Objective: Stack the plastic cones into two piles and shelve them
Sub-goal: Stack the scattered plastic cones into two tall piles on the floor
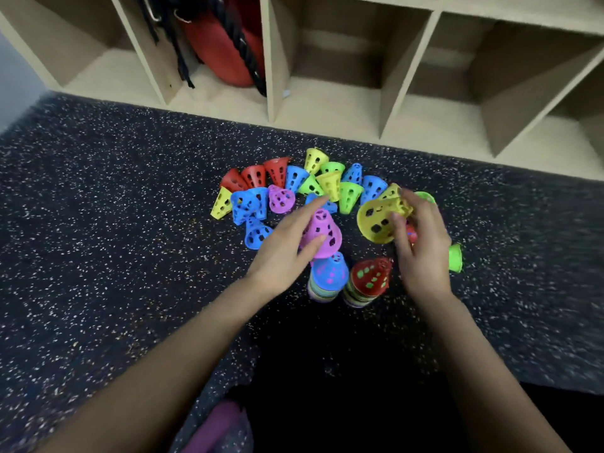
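Several loose perforated plastic cones [294,184] in red, blue, yellow, green and purple lie scattered on the dark speckled floor. My left hand [284,253] grips a purple cone [322,233] just above the left pile [327,276], which is topped by a blue cone. Beside it stands the right pile [369,282], topped by a red cone. My right hand [421,246] holds a yellow cone [379,220] tilted on its side, above and behind the right pile. A green cone [456,256] lies right of my right hand.
A beige wooden cubby shelf [376,103] runs along the far edge of the floor. One cubby holds a red bag with black ropes [225,44]; the cubbies to its right hold nothing visible. A purple object [215,426] sits near my body at the bottom.
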